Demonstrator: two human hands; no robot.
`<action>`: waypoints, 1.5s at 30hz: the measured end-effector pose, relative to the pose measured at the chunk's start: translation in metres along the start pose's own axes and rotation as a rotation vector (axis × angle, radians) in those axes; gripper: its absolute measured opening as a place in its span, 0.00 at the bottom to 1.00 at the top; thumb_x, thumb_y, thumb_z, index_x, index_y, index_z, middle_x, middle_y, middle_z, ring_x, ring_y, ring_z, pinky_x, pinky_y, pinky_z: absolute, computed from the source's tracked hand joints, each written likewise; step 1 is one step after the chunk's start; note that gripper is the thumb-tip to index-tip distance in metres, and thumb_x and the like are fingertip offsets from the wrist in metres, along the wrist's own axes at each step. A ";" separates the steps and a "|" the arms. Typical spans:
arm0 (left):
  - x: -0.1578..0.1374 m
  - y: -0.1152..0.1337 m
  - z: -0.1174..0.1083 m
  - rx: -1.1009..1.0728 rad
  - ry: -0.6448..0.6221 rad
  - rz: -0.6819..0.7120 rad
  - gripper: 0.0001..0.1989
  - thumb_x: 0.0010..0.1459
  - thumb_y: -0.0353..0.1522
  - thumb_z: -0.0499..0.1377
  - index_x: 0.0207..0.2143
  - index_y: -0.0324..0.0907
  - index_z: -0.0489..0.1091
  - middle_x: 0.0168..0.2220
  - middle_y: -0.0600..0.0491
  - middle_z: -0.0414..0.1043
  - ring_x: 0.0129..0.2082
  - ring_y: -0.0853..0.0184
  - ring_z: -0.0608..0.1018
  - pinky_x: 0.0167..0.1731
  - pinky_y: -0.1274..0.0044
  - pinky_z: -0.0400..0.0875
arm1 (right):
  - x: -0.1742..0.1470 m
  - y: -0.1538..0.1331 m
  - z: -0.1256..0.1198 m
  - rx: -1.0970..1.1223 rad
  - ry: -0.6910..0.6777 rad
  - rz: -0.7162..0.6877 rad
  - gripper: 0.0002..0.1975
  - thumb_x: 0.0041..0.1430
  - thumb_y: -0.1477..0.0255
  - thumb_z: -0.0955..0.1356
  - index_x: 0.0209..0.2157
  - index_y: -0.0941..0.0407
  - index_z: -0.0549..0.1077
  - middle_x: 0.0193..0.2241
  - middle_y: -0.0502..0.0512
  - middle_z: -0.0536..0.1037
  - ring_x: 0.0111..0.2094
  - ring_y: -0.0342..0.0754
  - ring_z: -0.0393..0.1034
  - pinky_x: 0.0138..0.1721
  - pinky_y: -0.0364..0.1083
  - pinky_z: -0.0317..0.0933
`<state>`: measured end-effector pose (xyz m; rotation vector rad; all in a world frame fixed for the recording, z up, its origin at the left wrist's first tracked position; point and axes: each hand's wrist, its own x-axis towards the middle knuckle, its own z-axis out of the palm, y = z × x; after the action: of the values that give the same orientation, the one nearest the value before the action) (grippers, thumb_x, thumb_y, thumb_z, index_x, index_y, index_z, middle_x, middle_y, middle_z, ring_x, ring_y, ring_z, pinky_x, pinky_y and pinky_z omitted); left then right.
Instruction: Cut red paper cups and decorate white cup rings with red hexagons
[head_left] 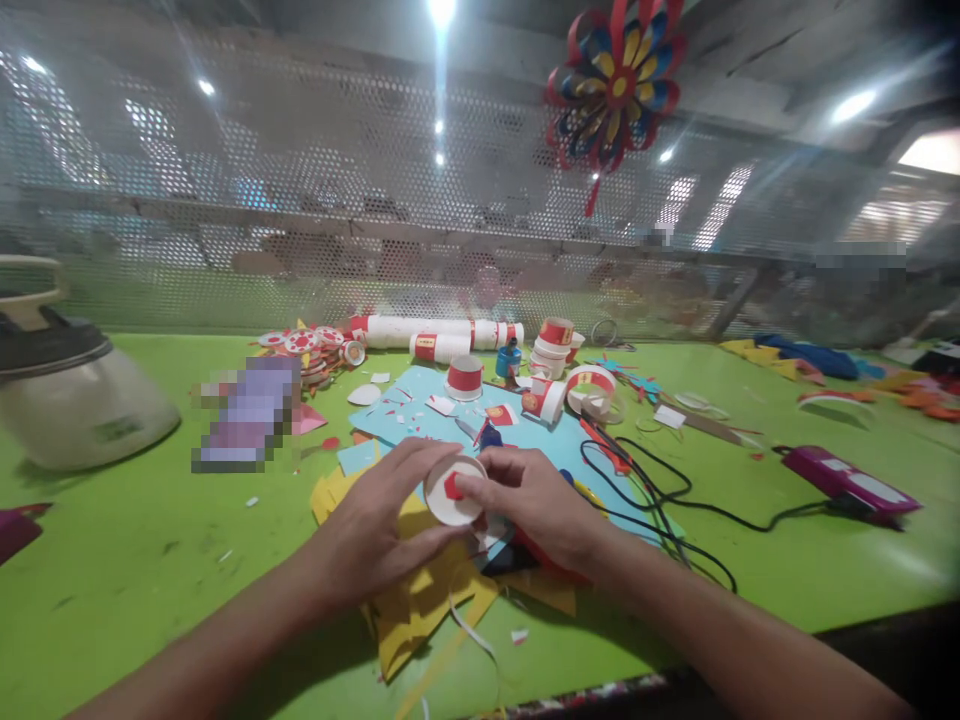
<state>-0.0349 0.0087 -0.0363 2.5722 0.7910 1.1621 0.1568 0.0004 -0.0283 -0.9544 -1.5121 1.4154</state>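
My left hand (367, 525) curls around a small white paper cup base (441, 510), its round rimmed face turned toward me. On that face sits a red paper piece (452, 486), near the middle. My right hand (544, 505) grips the same cup base from the right, its thumb pressed on the red piece and its other fingers behind the rim. Yellow paper sheets (412, 620) lie beneath my hands, over a light blue sheet (405, 400). How deep the held cup base is cannot be seen.
Paper cups (465, 378) and cut cup rings (592, 385) stand behind. A blue bottle (508, 358) is among them. Black cable (675, 480) runs right to a purple device (847, 485). A phone (251, 410) and a large pale container (90, 400) stand left.
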 end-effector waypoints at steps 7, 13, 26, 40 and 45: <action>0.006 -0.018 -0.023 0.017 0.361 -0.254 0.25 0.50 0.37 0.65 0.49 0.39 0.66 0.47 0.45 0.71 0.45 0.60 0.75 0.44 0.69 0.73 | 0.014 -0.006 -0.035 -0.029 0.297 -0.197 0.15 0.56 0.60 0.68 0.28 0.59 0.74 0.24 0.51 0.75 0.24 0.40 0.67 0.29 0.44 0.62; 0.006 -0.022 -0.013 0.008 0.347 -0.310 0.26 0.49 0.39 0.65 0.49 0.39 0.67 0.47 0.46 0.72 0.44 0.60 0.76 0.44 0.69 0.74 | 0.023 -0.004 -0.066 -0.023 0.367 -0.243 0.10 0.49 0.64 0.72 0.27 0.57 0.74 0.22 0.50 0.74 0.22 0.41 0.66 0.26 0.44 0.62; 0.004 -0.022 -0.009 0.023 0.289 -0.326 0.26 0.50 0.39 0.65 0.50 0.42 0.66 0.48 0.48 0.72 0.45 0.61 0.76 0.47 0.66 0.73 | 0.020 -0.005 -0.060 -0.281 0.329 -0.279 0.11 0.52 0.66 0.70 0.21 0.58 0.73 0.18 0.48 0.72 0.20 0.40 0.64 0.24 0.44 0.60; 0.001 -0.026 0.001 -0.069 0.224 -0.349 0.27 0.50 0.39 0.65 0.50 0.42 0.63 0.48 0.45 0.72 0.46 0.58 0.76 0.47 0.65 0.73 | 0.026 -0.001 -0.069 -0.308 0.478 -0.323 0.14 0.53 0.63 0.70 0.21 0.58 0.73 0.17 0.49 0.72 0.20 0.41 0.65 0.25 0.44 0.61; 0.000 -0.029 0.005 -0.009 0.180 -0.348 0.24 0.51 0.41 0.63 0.48 0.41 0.63 0.47 0.45 0.72 0.44 0.57 0.77 0.43 0.64 0.74 | 0.033 -0.006 -0.098 -0.185 0.677 -0.383 0.15 0.50 0.59 0.70 0.21 0.57 0.72 0.19 0.49 0.72 0.21 0.42 0.66 0.27 0.45 0.64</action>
<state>-0.0423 0.0327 -0.0509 2.2224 1.2112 1.2855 0.2365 0.0664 -0.0185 -1.0466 -1.2225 0.5945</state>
